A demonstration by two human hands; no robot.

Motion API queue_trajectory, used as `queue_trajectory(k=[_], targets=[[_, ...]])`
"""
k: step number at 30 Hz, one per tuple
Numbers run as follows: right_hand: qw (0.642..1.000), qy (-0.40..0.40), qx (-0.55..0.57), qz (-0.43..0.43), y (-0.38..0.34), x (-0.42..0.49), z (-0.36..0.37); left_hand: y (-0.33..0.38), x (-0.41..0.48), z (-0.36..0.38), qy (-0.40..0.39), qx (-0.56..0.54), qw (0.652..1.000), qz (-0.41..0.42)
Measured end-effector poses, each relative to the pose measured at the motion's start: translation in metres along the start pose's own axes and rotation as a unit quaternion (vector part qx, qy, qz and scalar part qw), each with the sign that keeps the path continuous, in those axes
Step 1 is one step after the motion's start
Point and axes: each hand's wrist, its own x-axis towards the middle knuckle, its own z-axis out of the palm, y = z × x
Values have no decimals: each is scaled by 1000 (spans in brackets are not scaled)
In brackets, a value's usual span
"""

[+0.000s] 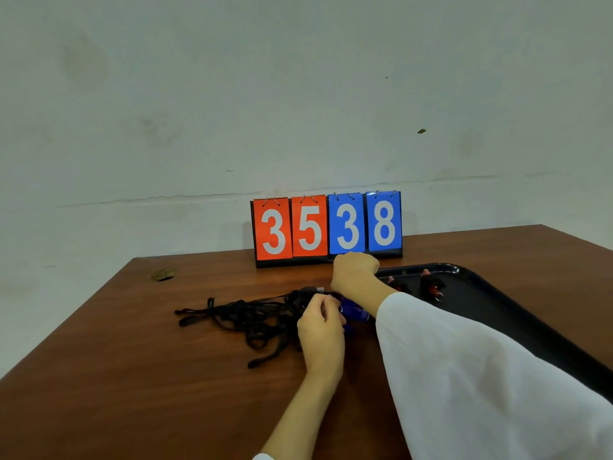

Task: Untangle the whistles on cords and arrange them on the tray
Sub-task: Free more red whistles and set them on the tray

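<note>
my left hand [320, 330] is nearest, fingers curled and pinching the right end of the tangle of black cords [252, 322], which lies mid-way across the table [132, 376]. a blue whistle [356, 312] sits just beside it, partly under my white sleeve [464, 376]. my right hand [353, 277] is fisted just beyond; i cannot tell whether it holds anything. two red whistles [431, 284] lie at the far end of the black tray [517, 323], along the table's right edge. at the far edge the flip scoreboard [328, 227] reads 3 5 on red, 3 8 on blue.
</note>
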Motion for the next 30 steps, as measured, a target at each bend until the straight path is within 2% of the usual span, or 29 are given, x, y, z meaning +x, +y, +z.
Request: queue_trajectory(k=[4,6,7,10,13,14,16,18,19,22,25,27,30], targets=[[996,-23,88,-5,9,-5,3,4,-3,0,-13,14,1000,-2],[979,15,201,8,17,-9,8,4,-4,-2,-13,8,1000,-6],[960,48,275,20,21,-11,9,5,-4,-2,-12,4,1000,-6],[852,89,516,28,28,-17,-6,5,-5,-2,-8,2,1000,-6],[690,54,721,10,40,-34,-44,5,-4,-1,-5,14,1000,-7],[647,35,762,-5,45,-42,-58,6,-4,-1,-2,18,1000,-3],[605,27,795,-47,54,-57,-79,8,-6,-1,7,21,1000,8],[594,48,799,-81,61,-70,-93,14,-11,-3,27,16,999,32],[603,71,789,-95,63,-75,-98,20,-14,-4,35,13,998,50],[702,157,679,-144,70,-84,-106,48,-21,-4,53,-11,990,128],[763,124,607,-182,80,-91,-111,74,-16,-7,82,-4,974,211],[767,102,606,-184,87,-91,-113,85,-5,-7,69,43,970,231],[741,28,650,-163,93,-90,-112,95,14,-4,-2,77,977,201]])
